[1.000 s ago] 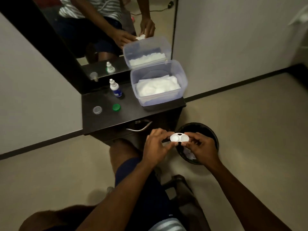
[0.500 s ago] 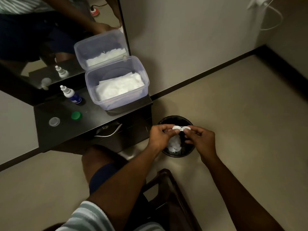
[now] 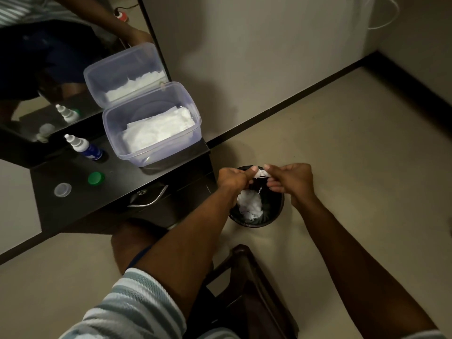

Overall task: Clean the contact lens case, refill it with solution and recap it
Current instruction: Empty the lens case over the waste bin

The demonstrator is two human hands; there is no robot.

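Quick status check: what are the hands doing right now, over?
Left hand and right hand both pinch the white contact lens case, held over the black waste bin. Both caps off: green cap, clear cap on desk. Nothing blocking.

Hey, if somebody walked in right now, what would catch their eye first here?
Both hands, left hand and right hand, pinch a small white lens case over a black bin on the floor holding crumpled tissue. On the dark table to the left sit a clear tub of white tissues, a dropper bottle and a green cap.
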